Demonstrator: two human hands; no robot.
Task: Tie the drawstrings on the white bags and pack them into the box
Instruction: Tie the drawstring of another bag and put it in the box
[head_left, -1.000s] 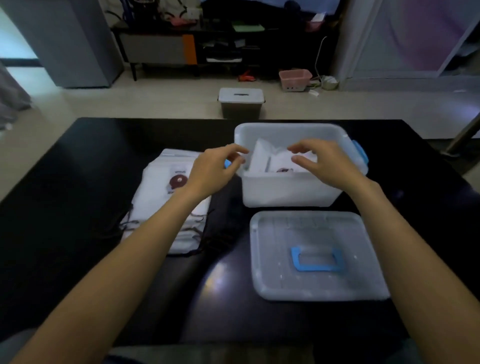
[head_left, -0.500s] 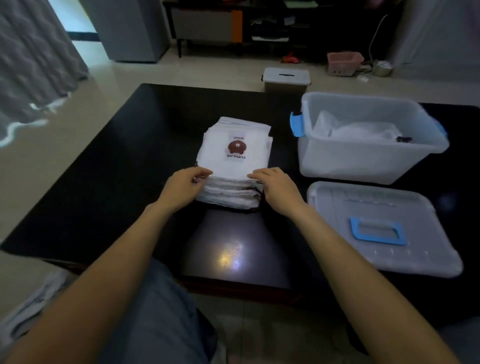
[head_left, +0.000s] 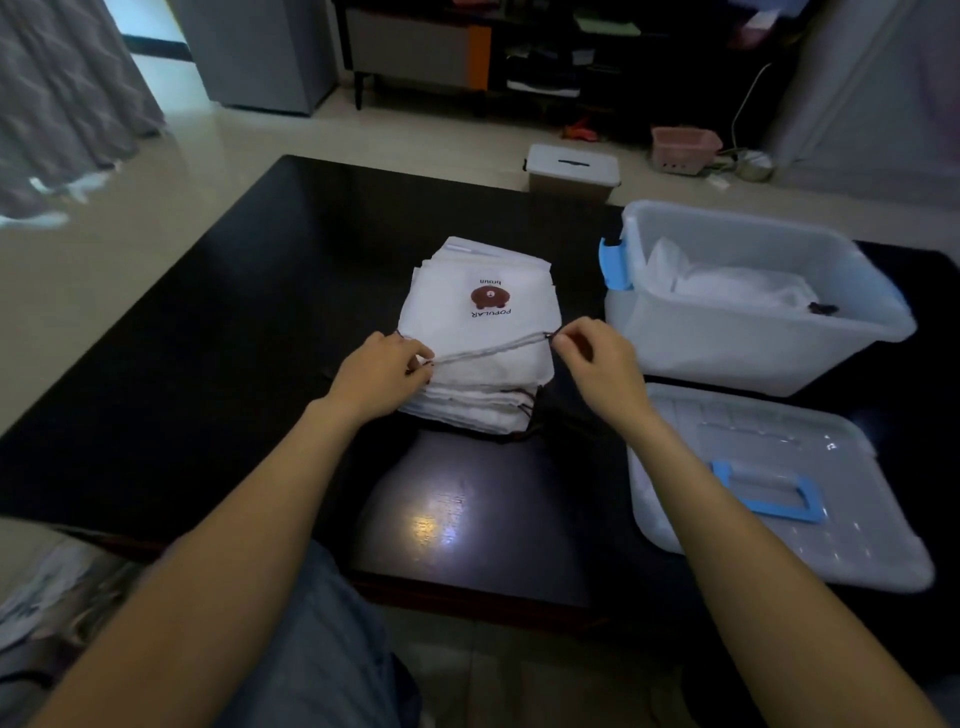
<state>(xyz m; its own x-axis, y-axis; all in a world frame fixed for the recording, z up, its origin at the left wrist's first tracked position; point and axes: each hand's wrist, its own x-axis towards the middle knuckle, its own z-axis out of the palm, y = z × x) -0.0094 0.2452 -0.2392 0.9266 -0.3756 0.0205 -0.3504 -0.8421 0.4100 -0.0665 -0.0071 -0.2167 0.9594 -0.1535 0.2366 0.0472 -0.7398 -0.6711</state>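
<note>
- While both hands work at the near edge of the stack of white bags (head_left: 480, 332), a thin dark drawstring (head_left: 488, 349) runs taut between them across the top bag (head_left: 467, 322); that bag shows a brown round print with lettering, lying just beyond the fingers
- the left hand (head_left: 382, 375) has its fingers (head_left: 415, 358) curled and pinching the left end of the drawstring at the stack's near left corner; the right hand (head_left: 597, 358) pinches the other end between thumb and forefinger, held just above the stack's near right corner
- below the fingers the lower bags lie layered, with loose dark cords trailing off the near right corner onto the black surface (head_left: 234, 338)
- to the right of the right hand's fingers stands the box (head_left: 753, 343), a translucent tub with a blue latch on its left end; white bags already lie crumpled inside it, with a dark cord end showing toward its right side
- nearer than the box, right of the right forearm, its lid (head_left: 831, 519) lies flat on the surface, blue handle up
- well beyond the fingers, on the floor past the surface's far edge, sit a small lidded bin (head_left: 571, 171) and a pink basket (head_left: 683, 148).
</note>
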